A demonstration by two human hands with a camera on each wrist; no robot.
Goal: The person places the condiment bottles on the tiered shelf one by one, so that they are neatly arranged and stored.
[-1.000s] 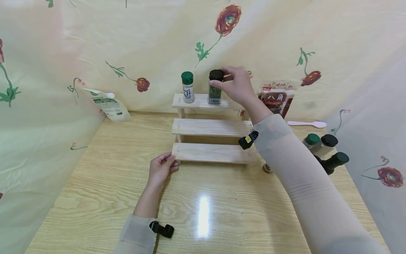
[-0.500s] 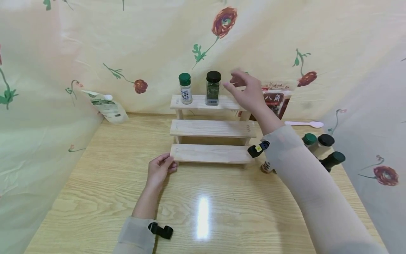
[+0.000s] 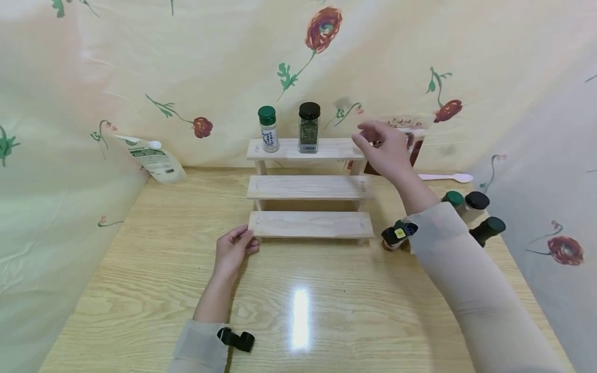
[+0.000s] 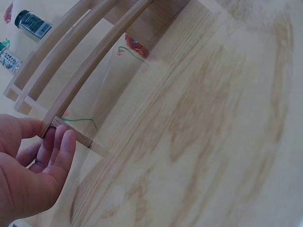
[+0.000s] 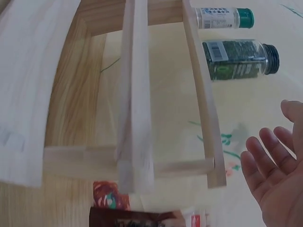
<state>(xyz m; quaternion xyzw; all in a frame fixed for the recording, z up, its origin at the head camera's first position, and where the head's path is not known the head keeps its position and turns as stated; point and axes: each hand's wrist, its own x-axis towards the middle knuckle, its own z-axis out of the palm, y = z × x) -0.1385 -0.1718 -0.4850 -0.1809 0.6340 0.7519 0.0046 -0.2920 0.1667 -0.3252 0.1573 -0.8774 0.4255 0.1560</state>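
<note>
A three-step wooden spice rack (image 3: 310, 224) stands on the table. My left hand (image 3: 231, 251) grips the left end of its lowest step, thumb above and fingers curled under the board in the left wrist view. On the top step stand a green-capped white-labelled shaker (image 3: 269, 130) and, to its right, a black-capped glass jar (image 3: 309, 129) of dried green herbs. My right hand (image 3: 386, 153) hovers off the right end of the top step with nothing in it. Its fingers are loosely bent and apart in the right wrist view (image 5: 277, 170).
Behind the right hand leans a dark red spice bag (image 3: 416, 147), partly covered. A white spoon (image 3: 454, 177) lies near the back edge. Beside the right forearm stand several jars, including a dark-capped bottle (image 3: 488, 228). A white pouch (image 3: 156, 158) leans at the back left.
My right hand has let go of the black-capped jar, leaving it on the top step, and moved right and slightly down. The left hand keeps its grip on the rack.
</note>
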